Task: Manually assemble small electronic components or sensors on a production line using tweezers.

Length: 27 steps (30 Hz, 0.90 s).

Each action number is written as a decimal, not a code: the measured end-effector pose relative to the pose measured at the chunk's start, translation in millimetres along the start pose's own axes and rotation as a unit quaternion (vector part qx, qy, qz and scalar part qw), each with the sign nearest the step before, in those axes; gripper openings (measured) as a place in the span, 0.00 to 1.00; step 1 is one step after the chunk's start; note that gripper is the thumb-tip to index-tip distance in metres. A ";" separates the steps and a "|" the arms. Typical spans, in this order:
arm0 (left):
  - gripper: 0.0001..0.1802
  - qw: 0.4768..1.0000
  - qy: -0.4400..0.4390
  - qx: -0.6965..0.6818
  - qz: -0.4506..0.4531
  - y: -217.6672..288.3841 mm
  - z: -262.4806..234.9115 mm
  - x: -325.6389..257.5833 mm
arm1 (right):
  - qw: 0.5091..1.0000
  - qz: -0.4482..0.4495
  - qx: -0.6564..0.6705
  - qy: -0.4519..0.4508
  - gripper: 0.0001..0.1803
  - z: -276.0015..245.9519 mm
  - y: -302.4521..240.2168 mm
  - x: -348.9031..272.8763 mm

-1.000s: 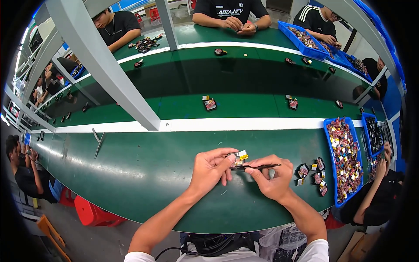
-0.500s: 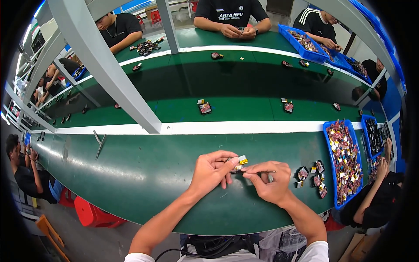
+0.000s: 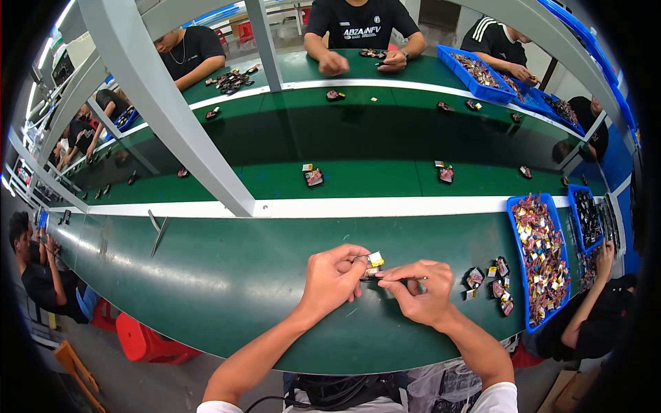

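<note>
Large blue tray [image 3: 519, 265], filled with small parts. Left of tray: left hand [image 3: 332, 279], fingers gripping small electronic assembly [image 3: 372, 271], markings too small to read; right hand [image 3: 421, 290], fingers pinching slender dark tool [image 3: 413, 278]. Beyond and left of tray: co-worker's black shirt [image 3: 330, 22] bears pale chest lettering.

Glossy, smooth bench [image 3: 172, 275] under the left hand [image 3: 330, 281]; plastic tray [image 3: 533, 326] right of the right hand [image 3: 421, 290]; painted-metal post [image 3: 162, 103] beyond the left.
</note>
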<state>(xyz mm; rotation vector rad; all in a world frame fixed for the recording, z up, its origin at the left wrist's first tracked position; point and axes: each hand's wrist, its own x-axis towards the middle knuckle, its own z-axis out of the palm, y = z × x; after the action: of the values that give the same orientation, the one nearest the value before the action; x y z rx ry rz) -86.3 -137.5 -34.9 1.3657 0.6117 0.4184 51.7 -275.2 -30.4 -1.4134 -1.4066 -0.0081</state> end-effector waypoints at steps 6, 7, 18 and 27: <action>0.15 0.994 -0.080 -0.071 0.003 0.0 -12.4 5.1 | 1.000 0.011 0.005 0.005 0.08 -2.6 1.3 0.7; 0.17 0.989 -0.111 -0.098 0.012 0.4 -14.2 6.4 | 0.999 0.041 0.022 0.025 0.07 -2.0 0.6 1.5; 0.15 0.995 -0.074 -0.063 0.014 0.0 -6.0 4.2 | 0.997 0.044 0.034 0.048 0.07 0.9 3.2 -0.3; 0.14 0.997 -0.032 -0.066 0.009 -3.8 0.4 1.0 | 1.000 0.005 -0.025 0.011 0.08 -2.1 -0.8 1.3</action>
<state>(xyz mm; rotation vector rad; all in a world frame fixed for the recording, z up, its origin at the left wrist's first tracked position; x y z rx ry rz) -85.5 -137.8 -38.7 1.2541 0.5104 0.4209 52.9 -275.9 -28.1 -1.4569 -1.3905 -0.0532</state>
